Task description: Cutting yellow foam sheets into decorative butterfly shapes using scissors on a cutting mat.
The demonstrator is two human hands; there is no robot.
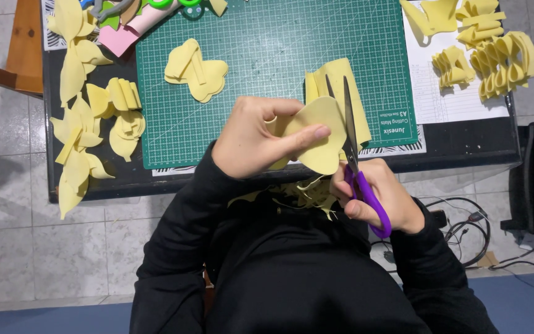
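Clearly the yellow foam piece (319,133), at frame centre above the green cutting mat (267,55) on the surface, looks light, soft and bendy, best pinched near its edge. The left hand (254,136) has its grip clamped on it. The right hand (378,195) grips purple scissors (356,167), blades seemingly open beside the piece.

- Scissors (356,161): dull grey metal blades, glossy purple plastic handles.
- Yellow sheet piece (319,136): soft, matt, foam-like.
- Cutting mat (267,55): green, matt, smooth.
- Counter (465,145): black, faintly glossy.
- Sleeves (180,235): black matt cloth.
- Floor (38,247): pale, smooth tile.
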